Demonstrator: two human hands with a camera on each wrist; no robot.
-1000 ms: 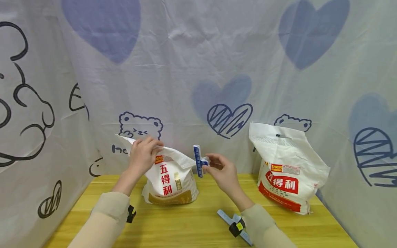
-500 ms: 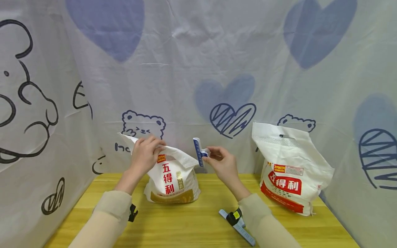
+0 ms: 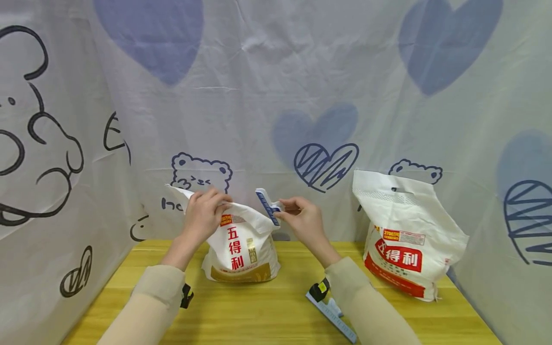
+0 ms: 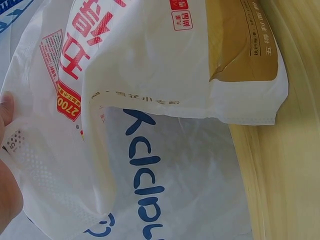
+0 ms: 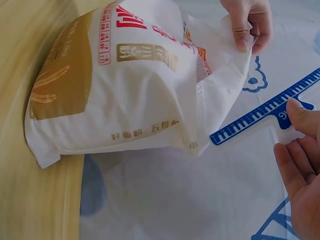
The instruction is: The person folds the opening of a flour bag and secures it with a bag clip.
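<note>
A white flour bag (image 3: 239, 244) with red lettering and a gold-brown base band stands on the wooden table. My left hand (image 3: 204, 211) pinches its top edge, and the bag's mouth slants down to the right. In the right wrist view that hand's thumb and fingers grip the bag's upper corner. My right hand (image 3: 304, 220) pinches a blue and white bag clip (image 3: 268, 207) with piano-key markings by its handle. The clip's long bar tilts, one end beside the bag's right top corner; in the right wrist view the bar's tip (image 5: 218, 138) comes right at the bag's edge.
A second white flour bag (image 3: 398, 254) with a red label stands at the right of the table. A light blue bag clip (image 3: 331, 316) lies on the table near my right forearm. Behind the table (image 3: 241, 314) hangs a printed cloth (image 3: 258, 120).
My right hand has moved up and left with the clip, whose bar has gone from nearly upright to tilted. My left hand keeps its hold on the bag.
</note>
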